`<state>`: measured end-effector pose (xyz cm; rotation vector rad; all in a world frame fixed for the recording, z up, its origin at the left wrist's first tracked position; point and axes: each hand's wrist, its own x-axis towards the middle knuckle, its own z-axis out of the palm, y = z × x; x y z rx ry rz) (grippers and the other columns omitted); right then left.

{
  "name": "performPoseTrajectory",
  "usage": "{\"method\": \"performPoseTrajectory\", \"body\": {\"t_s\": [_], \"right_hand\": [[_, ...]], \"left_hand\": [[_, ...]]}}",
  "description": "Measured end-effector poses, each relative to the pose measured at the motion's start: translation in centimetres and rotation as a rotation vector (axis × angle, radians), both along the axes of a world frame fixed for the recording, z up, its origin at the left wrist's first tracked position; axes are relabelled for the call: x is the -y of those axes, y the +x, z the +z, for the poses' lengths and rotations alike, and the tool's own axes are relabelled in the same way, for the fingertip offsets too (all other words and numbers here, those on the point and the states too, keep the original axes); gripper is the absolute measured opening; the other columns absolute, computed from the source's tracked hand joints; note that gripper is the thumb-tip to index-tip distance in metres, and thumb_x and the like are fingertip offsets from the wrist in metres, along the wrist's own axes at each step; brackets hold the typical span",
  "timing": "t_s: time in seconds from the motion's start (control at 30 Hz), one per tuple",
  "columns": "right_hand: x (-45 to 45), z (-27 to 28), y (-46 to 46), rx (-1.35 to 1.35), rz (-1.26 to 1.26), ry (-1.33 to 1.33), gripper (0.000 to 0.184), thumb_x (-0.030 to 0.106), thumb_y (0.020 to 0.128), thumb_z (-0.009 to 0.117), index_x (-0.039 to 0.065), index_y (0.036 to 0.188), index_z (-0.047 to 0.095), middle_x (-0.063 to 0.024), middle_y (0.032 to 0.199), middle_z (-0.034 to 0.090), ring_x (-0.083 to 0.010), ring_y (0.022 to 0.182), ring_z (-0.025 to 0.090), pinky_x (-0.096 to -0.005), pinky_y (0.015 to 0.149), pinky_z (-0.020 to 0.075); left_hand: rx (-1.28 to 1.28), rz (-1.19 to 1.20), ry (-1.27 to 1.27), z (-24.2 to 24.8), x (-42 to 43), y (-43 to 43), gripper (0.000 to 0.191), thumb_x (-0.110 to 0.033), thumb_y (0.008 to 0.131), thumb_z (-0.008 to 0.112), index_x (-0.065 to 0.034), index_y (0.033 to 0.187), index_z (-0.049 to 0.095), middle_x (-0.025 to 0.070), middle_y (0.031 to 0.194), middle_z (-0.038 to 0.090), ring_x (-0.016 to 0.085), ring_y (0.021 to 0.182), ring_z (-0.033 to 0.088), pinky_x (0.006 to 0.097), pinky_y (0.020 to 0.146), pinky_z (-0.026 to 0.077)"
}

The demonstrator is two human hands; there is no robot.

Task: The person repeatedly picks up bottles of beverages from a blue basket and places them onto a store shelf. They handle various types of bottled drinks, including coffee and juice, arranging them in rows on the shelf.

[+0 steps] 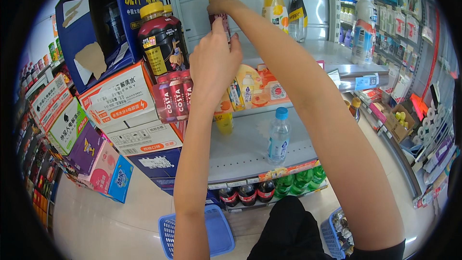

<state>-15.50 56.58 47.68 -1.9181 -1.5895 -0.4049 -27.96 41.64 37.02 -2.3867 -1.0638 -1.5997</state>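
Observation:
At the back of the upper shelf, my right hand (224,3) grips the top of a dark red bottle (223,25). My left hand (216,56) is in front of and below it, index finger pointing up over the bottle; its palm side is hidden, so whether it holds anything is unclear. Left of my hands stand large dark bottles with yellow caps (158,39). To the right are an orange juice bottle with a white cap (273,3) and a clear soda bottle with a black cap (297,16).
A blue-capped water bottle (279,137) stands on the lower shelf (234,160). Cola bottles (247,195) and green bottles (302,180) fill the bottom. Stacked cartons (126,108) flank the left. Blue baskets (219,231) (330,233) sit on the floor. A white bottle (364,30) stands at the shelf's right end.

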Motion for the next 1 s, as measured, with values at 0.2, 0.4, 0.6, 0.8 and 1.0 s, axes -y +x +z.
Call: {"method": "performPoseTrajectory", "body": {"t_s": [0.2, 0.4, 0.6, 0.8, 1.0], "right_hand": [[-0.8, -0.3, 0.8, -0.024, 0.078, 0.153, 0.054, 0.024, 0.077, 0.061, 0.007, 0.125, 0.044, -0.0217, 0.122, 0.054, -0.0377, 0.114, 0.053, -0.0443, 0.093, 0.0458], [-0.7, 0.2, 0.9, 0.009, 0.105, 0.320, 0.057, 0.034, 0.076, 0.067, 0.006, 0.123, 0.047, -0.0229, 0.111, 0.061, -0.0354, 0.106, 0.059, -0.0440, 0.088, 0.0487], [2.2, 0.8, 0.6, 0.175, 0.187, 0.187, 0.053, 0.040, 0.079, 0.065, 0.004, 0.118, 0.056, -0.0178, 0.116, 0.061, -0.0360, 0.107, 0.059, -0.0428, 0.089, 0.0474], [6.1, 1.0, -0.3, 0.161, 0.339, 0.398, 0.043, 0.038, 0.070, 0.065, 0.005, 0.096, 0.069, -0.0235, 0.096, 0.065, -0.0375, 0.096, 0.061, -0.0416, 0.085, 0.0493], [9.8, 1.6, -1.1, 0.098, 0.475, 0.302, 0.040, 0.038, 0.074, 0.063, 0.004, 0.094, 0.069, -0.0220, 0.090, 0.066, -0.0359, 0.088, 0.064, -0.0405, 0.079, 0.0498]], "left_hand": [[0.040, 0.021, -0.014, -0.1, -0.3, -0.2, 0.047, -0.024, 0.085, 0.056, 0.0007, 0.125, 0.052, 0.0146, 0.092, 0.068, 0.031, 0.079, 0.066, 0.0397, 0.074, 0.050], [0.080, -0.009, 0.024, -0.2, -0.9, -0.3, 0.050, -0.025, 0.084, 0.056, 0.0032, 0.126, 0.049, 0.0175, 0.101, 0.065, 0.031, 0.089, 0.064, 0.0395, 0.079, 0.049], [0.165, 0.015, 0.211, -0.8, -1.5, 0.0, 0.055, -0.027, 0.084, 0.057, 0.0046, 0.128, 0.044, 0.0228, 0.120, 0.054, 0.033, 0.106, 0.057, 0.0401, 0.088, 0.045], [0.276, -0.185, 0.475, -0.5, -1.7, -0.4, 0.048, -0.015, 0.082, 0.061, 0.0006, 0.125, 0.047, 0.0190, 0.113, 0.056, 0.031, 0.102, 0.056, 0.0364, 0.087, 0.045], [0.354, -0.314, 0.514, -0.3, -0.2, -1.0, 0.039, -0.008, 0.082, 0.057, -0.0005, 0.120, 0.051, 0.0156, 0.110, 0.059, 0.024, 0.100, 0.059, 0.0331, 0.083, 0.049]]}}
